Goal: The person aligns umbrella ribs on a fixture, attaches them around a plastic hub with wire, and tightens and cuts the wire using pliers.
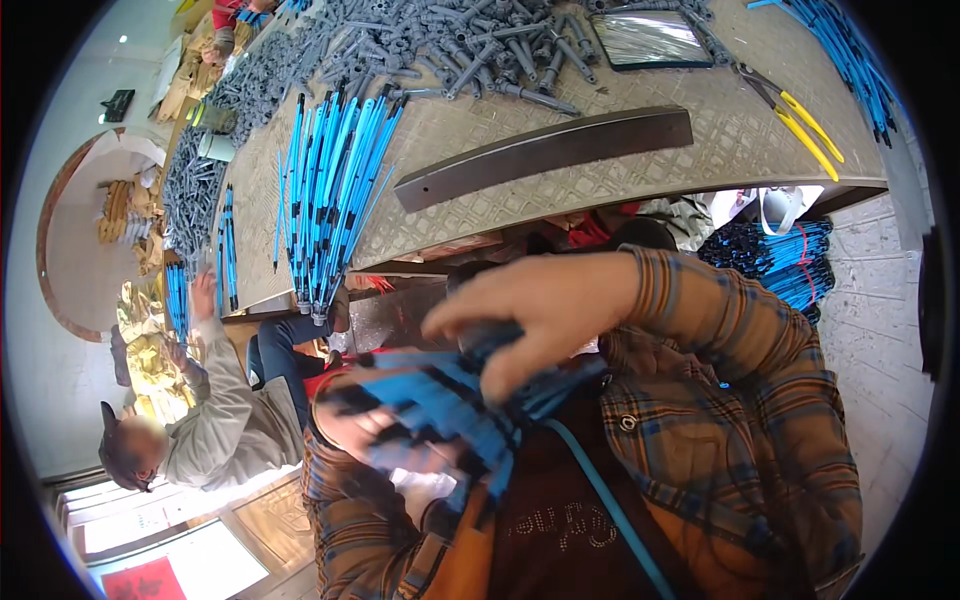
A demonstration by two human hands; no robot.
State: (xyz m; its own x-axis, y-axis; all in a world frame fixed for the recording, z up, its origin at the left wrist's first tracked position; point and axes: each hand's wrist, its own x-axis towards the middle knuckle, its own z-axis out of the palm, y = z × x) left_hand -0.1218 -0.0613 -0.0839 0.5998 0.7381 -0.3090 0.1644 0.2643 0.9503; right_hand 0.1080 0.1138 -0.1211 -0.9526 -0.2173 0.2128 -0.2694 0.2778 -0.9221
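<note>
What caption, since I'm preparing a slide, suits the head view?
Left fingers grip blurred blue-and-black rods, right fingers close by, beside a table heaped with grey parts.

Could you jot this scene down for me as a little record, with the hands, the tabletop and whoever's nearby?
Left hand: holding blue-and-black rods, blurred
Right hand: open over the rods; contact unclear
Table: grey parts heaped at the far side; dark bar; yellow-handled tool at right; blue rod bunch at left
Nearby: co-worker in a light jacket, at left
</note>
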